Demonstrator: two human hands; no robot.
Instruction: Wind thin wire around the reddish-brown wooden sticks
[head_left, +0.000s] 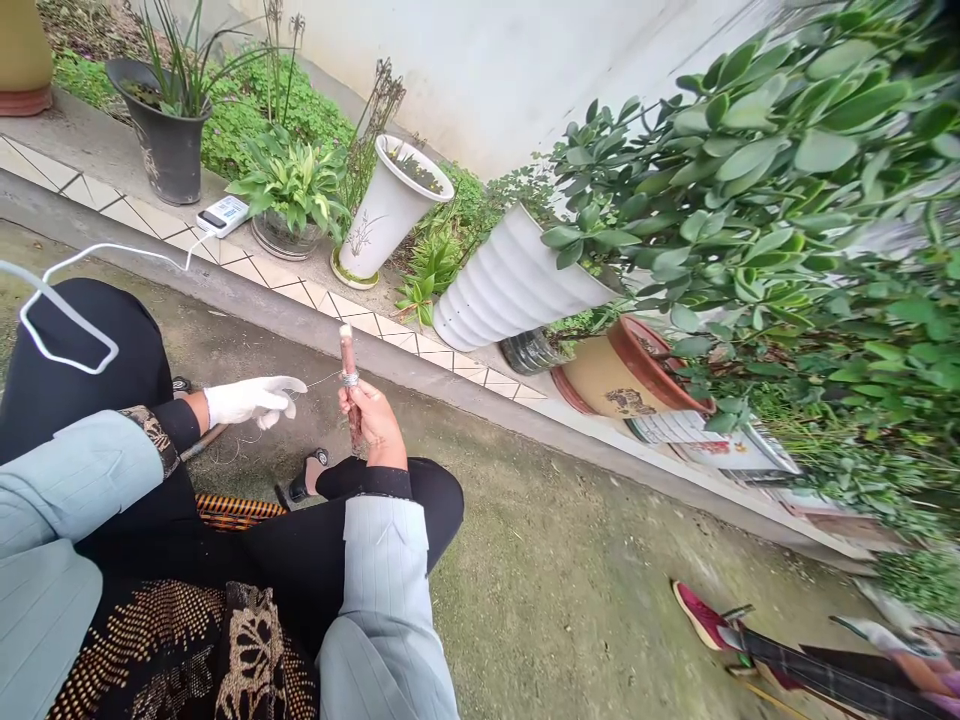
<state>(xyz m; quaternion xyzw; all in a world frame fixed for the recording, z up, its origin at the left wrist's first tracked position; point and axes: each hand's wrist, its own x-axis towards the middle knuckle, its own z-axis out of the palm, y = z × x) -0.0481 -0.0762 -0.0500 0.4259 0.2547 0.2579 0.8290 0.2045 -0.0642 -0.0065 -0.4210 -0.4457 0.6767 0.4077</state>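
Note:
My right hand (pixel 367 415), bare, is closed around a short reddish-brown wooden stick (pixel 347 352) held nearly upright, its cut top end pale. Several turns of thin silvery wire (pixel 350 379) are wound round the stick just above my fingers. From the winding the wire runs left, almost straight, to my left hand (pixel 255 400), which wears a white glove. Its fingers are bent together on the wire, level with the winding. Loose loops of the same wire hang below the glove, beside a partly hidden wooden handle (pixel 202 442).
A tiled ledge (pixel 315 298) carries potted plants, including a dark pot (pixel 169 150), a white vase-like pot (pixel 390 220) and a ribbed white pot (pixel 517 275). A white device (pixel 223 215) with a cable (pixel 112 250) lies there. Another person's leg and red shoe (pixel 697 615) are at lower right.

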